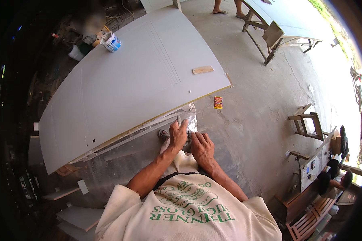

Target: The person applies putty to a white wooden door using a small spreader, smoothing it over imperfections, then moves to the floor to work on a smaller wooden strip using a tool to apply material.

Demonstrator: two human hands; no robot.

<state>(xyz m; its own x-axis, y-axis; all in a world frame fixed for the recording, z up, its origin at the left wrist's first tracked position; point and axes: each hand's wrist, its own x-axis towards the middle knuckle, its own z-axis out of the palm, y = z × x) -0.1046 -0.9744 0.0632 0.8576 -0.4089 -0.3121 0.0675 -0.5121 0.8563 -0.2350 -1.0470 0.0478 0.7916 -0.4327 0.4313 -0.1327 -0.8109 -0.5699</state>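
Observation:
My left hand [178, 135] is closed, with a thin grey flat piece [179, 119] rising from its fingers; I cannot make out what tool it is. Close beside it on the right, my right hand [203, 148] is curled with its knuckles up, and what its fingers hold is hidden. Just beyond both hands is a grey surface smeared with white [192, 120], below the near edge of a large pale grey panel [120, 80]. A small wood strip [203, 70] lies on that panel near its right end. Farther left stands a white and blue tub [110, 41] with smears at its rim.
A red and yellow packet [218, 103] lies on the concrete floor [253, 120]. Another panel on a trestle table [285, 18] stands at the back right, with a person's legs [229, 7] nearby. A small wooden stand [307, 121] and a slatted bench [311, 221] are on the right.

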